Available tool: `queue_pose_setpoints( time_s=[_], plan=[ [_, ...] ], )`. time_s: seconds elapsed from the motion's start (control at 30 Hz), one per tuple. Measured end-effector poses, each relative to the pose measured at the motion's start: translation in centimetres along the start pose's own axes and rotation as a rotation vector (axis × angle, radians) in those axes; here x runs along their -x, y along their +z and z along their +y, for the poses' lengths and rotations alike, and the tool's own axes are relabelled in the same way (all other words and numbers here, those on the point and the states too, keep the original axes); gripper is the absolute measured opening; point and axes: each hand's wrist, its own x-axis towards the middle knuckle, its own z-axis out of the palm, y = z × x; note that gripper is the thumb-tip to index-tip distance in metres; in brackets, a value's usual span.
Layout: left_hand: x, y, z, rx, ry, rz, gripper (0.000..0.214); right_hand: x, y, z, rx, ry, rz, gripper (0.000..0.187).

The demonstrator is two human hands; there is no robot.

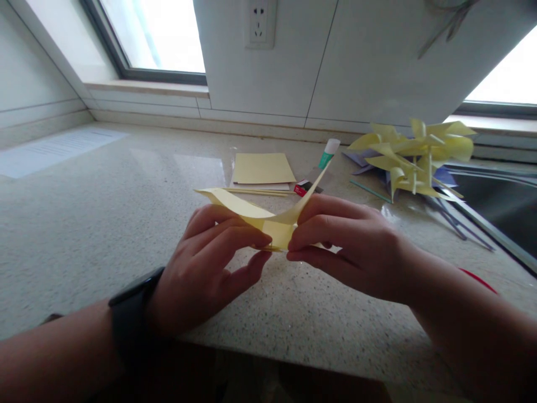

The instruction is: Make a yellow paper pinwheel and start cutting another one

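- a room with a white panelled wall (268, 78) backs a pale speckled stone countertop (138, 224), which spreads under everything.
- a dark sink with a metal rim (490, 221) sits at three o'clock from the held paper.
- a heap of yellow and purple paper pinwheels (451, 146) lies at two o'clock, near the sink.
- a white printed sheet (62, 150) lies flat at ten o'clock.
- the left hand (212, 254), a black watch (134, 313) on its wrist, pinches the paper's near edge between thumb and fingers, grip narrow.
- the right hand (352, 238) pinches the same edge at four o'clock, just beside the left fingertips.
- the pale yellow curved paper piece (279, 234) is held between both hands, its two ends curling upward.
- a stack of yellow square paper (263, 168) lies at twelve o'clock.
- a white-and-green glue stick (328, 154) stands at one o'clock.
- thin pale sticks (268, 192) lie just before the stack.
- a small red-and-black box (302, 186) is near the glue stick.
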Motion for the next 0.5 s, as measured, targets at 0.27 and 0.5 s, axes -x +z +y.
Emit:
queue_pose_setpoints(
  time_s=[0.27, 0.5],
  plan=[
    [0.1, -0.1, 0.0, -0.027, 0.059, -0.001, 0.016, 0.1, 0.1, -0.1, 0.123, -0.032, -0.025, 0.001],
    [-0.1, 0.1, -0.1, -0.031, 0.053, 0.007, 0.018, 0.5, 0.1, -1.3, 0.464, 0.013, 0.076, 0.014]
  ],
)
